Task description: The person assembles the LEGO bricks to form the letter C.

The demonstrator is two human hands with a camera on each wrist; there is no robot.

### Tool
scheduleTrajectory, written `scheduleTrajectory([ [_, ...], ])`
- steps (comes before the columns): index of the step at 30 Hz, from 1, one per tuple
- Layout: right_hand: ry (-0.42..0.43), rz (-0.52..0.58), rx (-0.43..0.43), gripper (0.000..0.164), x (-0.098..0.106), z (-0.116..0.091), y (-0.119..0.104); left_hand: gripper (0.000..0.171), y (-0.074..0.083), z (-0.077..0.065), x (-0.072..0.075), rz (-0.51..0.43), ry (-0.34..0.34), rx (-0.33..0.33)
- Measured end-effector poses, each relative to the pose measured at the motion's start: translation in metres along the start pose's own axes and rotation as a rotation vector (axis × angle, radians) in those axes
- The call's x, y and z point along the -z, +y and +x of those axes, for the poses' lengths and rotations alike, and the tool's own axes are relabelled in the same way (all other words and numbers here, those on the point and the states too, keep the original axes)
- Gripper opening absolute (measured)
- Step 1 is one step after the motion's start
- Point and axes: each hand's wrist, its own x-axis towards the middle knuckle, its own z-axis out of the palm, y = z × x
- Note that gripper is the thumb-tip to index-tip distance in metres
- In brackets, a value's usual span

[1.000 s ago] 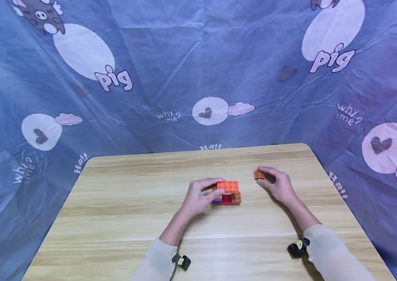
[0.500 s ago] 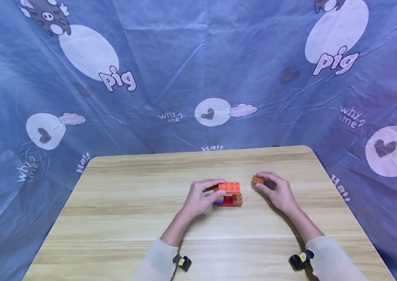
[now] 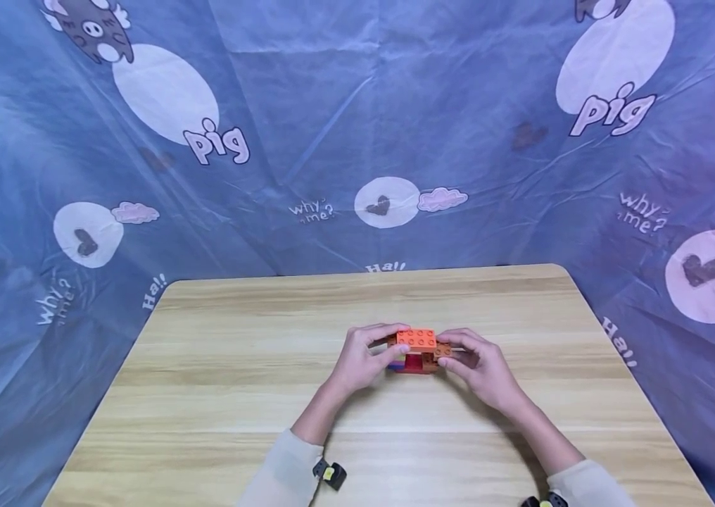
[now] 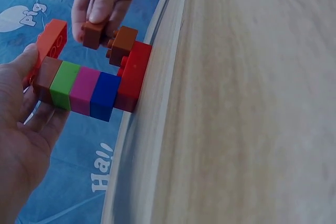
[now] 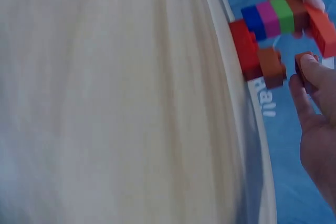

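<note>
My left hand (image 3: 360, 359) grips the upper end of a toy-brick structure standing on the table. In the left wrist view its column stacks a blue brick (image 4: 104, 98), a pink brick (image 4: 84, 90), a green brick (image 4: 64, 85) and a brown brick (image 4: 47, 78) on a red base brick (image 4: 137, 72). An orange brick (image 3: 416, 340) tops it, overhanging to the right. On the base's other end sits a second brown brick (image 4: 124, 45). Between thumb and fingers, my right hand (image 3: 484, 370) pinches a loose brown brick (image 5: 303, 66), just above that one with a small gap, beneath the overhang.
The structure stands around the middle of a light wooden table (image 3: 237, 352). Behind and beside the table hangs a blue printed cloth (image 3: 307, 127). A black wrist device (image 3: 330, 473) sits at my left sleeve.
My right hand has carried the brown brick leftward and toward me, from the table's right side to the structure. The left hand keeps its hold on the structure. The head view has shifted slightly.
</note>
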Motion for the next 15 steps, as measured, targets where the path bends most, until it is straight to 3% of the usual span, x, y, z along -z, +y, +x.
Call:
scheduleTrajectory([
  [6, 0.006, 0.108, -0.053, 0.045, -0.01, -0.002, -0.007, 0.034, 0.001, -0.001, -0.001, -0.028, 0.0, 0.022],
  [11, 0.048, 0.133, -0.125, 0.045, -0.014, -0.003, -0.008, 0.034, 0.002, -0.001, -0.002, -0.036, -0.003, 0.034],
  [15, 0.064, 0.165, -0.136, 0.046, -0.018, -0.002, -0.008, 0.033, 0.001, -0.001, -0.001, -0.039, -0.001, 0.047],
])
